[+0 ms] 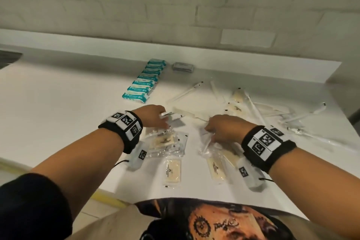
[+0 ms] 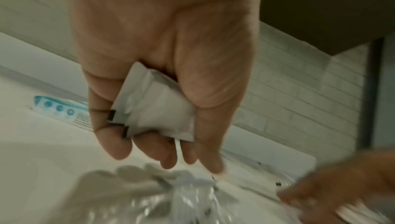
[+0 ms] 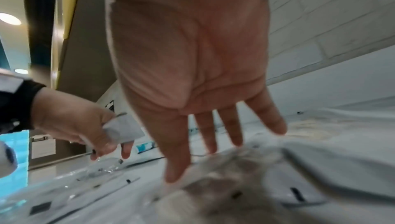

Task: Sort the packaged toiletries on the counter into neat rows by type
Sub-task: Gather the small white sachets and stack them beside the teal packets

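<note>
Packets [image 3: 245, 185] under the right hand [image 3: 192, 69] are blurred. Its fingers are spread straight, holding nothing. Left hand [image 2: 166, 69] clamps white sachets [image 2: 153, 107] in curled fingers above clear wrappers [image 1: 167, 143].

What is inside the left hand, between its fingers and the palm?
The left hand holds small white sachets with black edge marks, at least two. The curled fingers and palm hide their far ends and any print.

White counter [image 1: 58, 107]; teal-and-white packets [image 1: 145, 81] (dotted with blue circles); a grey box [image 1: 183, 67]; cream sachets [image 1: 172, 171] in clear wrap; white sachets [image 2: 153, 107] edged with black marks; black wristbands [image 1: 124, 128] patterned with black-and-white square codes.
</note>
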